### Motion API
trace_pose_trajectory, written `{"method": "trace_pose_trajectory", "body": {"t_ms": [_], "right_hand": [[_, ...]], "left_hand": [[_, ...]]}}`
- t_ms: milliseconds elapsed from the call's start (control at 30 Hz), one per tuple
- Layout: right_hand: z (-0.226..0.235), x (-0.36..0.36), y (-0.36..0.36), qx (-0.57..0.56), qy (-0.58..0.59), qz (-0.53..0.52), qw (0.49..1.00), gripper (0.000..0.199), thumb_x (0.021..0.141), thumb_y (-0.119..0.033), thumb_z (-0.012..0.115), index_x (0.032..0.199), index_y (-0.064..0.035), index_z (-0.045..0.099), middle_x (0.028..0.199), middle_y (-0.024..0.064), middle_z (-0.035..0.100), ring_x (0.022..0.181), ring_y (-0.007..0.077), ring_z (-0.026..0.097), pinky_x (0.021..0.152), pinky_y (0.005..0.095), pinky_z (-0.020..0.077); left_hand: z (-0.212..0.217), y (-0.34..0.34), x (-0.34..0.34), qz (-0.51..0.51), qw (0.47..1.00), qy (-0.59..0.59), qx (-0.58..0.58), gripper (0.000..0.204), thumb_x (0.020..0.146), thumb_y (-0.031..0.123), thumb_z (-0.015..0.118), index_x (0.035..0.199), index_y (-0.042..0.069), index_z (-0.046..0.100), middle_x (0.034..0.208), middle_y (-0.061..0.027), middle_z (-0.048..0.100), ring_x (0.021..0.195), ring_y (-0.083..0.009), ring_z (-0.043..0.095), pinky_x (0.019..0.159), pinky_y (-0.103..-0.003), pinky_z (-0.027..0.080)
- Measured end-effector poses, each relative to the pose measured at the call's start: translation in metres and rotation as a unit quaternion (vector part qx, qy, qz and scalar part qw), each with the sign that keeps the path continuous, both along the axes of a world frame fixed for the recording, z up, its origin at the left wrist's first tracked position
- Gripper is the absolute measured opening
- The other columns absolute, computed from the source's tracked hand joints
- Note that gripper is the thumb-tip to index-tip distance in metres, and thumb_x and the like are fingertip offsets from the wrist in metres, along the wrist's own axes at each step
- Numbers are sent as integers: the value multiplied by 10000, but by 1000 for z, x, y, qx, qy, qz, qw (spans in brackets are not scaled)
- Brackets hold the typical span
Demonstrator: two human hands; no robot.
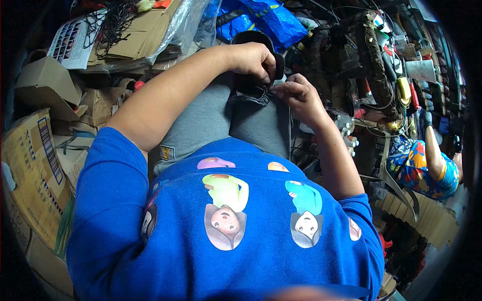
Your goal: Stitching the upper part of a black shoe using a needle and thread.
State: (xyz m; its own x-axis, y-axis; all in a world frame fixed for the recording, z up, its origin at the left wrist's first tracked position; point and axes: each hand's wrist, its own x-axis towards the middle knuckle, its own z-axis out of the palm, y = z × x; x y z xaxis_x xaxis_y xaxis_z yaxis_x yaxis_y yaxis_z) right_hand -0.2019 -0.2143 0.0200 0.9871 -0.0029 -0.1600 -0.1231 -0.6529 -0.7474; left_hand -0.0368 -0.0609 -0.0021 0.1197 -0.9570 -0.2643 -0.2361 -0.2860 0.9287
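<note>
A black, shoe-like item (249,95) with a curved, dark padded edge lies across my grey-trousered thighs (198,113). My left hand (254,61) is over it, with curled fingers closed at its right edge. Close by on the right, my right hand (300,95) has thumb and forefinger pinched together at the same edge. The fingertips of both hands nearly meet there. A small pale patch shows between them, too small to name. Part of the black item is hidden under my left hand, so its exact kind cannot be told.
Cardboard boxes (37,175) stack up on the left. Flat cardboard (143,37) and tangled black cords (113,27) lie at the upper left. A blue plastic bag (273,22) sits beyond my hands. Cluttered tools, small white bottles (346,133) and another person (427,168) are on the right.
</note>
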Motion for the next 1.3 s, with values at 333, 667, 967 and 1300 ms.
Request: {"method": "trace_pose_trajectory", "body": {"t_ms": [333, 667, 967, 1300], "right_hand": [[-17, 9, -24, 174, 112, 19, 978, 219, 846, -36, 596, 1032, -93, 697, 931, 24, 559, 914, 126, 535, 833, 246, 413], [-27, 4, 0, 126, -18, -40, 991, 174, 750, -47, 698, 924, -52, 699, 831, 54, 599, 810, 145, 581, 759, 275, 457], [-1, -17, 16, -132, -134, 28, 982, 220, 752, -64, 661, 960, -123, 699, 755, 74, 565, 731, 248, 576, 702, 358, 432], [-9, -17, 6, -19, -37, 14, 999, 348, 759, -7, 601, 1046, -180, 692, 793, 76, 548, 768, 221, 563, 731, 342, 444]], "left_hand": [[-14, -4, 14, -93, 990, -83, -69, 316, 673, 124, 742, 962, 23, 663, 974, -99, 572, 928, -216, 572, 835, -322, 465], [-3, 1, -2, -19, 989, -144, -14, 298, 660, 89, 700, 948, 28, 650, 1004, -123, 563, 971, -255, 569, 849, -331, 461], [15, 83, -33, 226, 912, -320, -120, 429, 704, -131, 490, 1038, 92, 641, 1036, -130, 507, 1010, -259, 535, 892, -331, 420], [2, 77, -78, 235, 824, -502, -116, 146, 723, 124, 682, 857, 176, 710, 745, 4, 552, 846, -194, 533, 805, -368, 354]]}}
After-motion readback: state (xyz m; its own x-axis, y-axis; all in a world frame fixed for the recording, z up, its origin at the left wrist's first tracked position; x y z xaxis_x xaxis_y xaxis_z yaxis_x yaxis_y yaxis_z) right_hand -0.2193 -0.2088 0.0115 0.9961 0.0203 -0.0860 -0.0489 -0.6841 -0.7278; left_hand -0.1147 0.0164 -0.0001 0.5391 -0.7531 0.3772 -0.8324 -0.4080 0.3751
